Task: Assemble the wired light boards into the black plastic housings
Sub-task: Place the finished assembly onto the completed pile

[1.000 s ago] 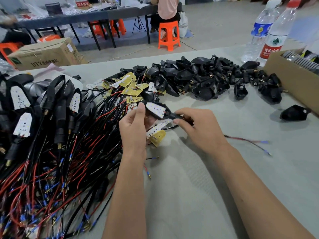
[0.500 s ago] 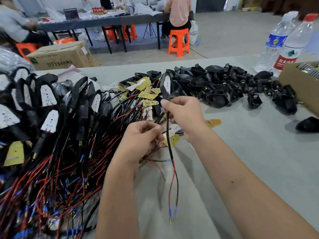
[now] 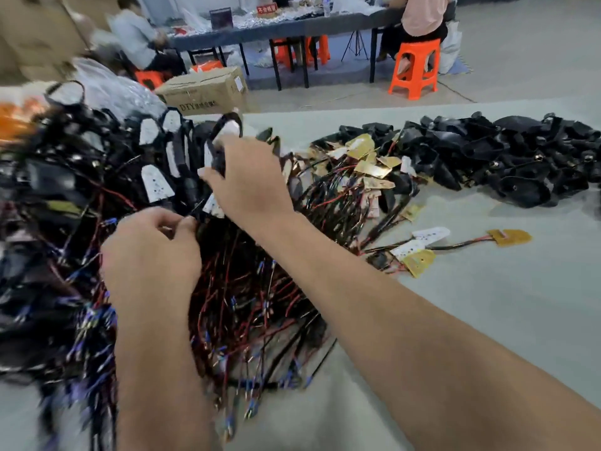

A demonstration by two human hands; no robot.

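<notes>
I see my right hand (image 3: 250, 180) over the left heap, fingers curled round a black housing (image 3: 216, 159) with a white board face showing beside the thumb; it is held above the finished units (image 3: 156, 180), which lie at the left side of the desk (image 3: 487, 320). My left hand (image 3: 151, 255) sits nearer me, thumb and forefinger pressed together on a thin black wire (image 3: 195, 212) that runs up toward the housing. The remaining left fingers are curled under; what else they touch I cannot tell.

The left part of the view is blurred, so the finished units cannot be counted; about five white board faces are legible there. Their red and black leads (image 3: 253, 304) fan toward the near edge, too tangled to count.

Mid-desk lies a heap of loose boards (image 3: 367, 164), yellow and white, number not countable. Three or four boards (image 3: 507, 237) lie apart on bare desk, just right of my right forearm. Empty housings (image 3: 520, 164) are piled toward the far right edge, too many to count.

One container is visible: a cardboard box (image 3: 205, 92) beyond the far edge, closed, contents unseen. Behind it stand a dark table (image 3: 292, 27) and orange stools (image 3: 414, 70), one plainly seen, others partly hidden
</notes>
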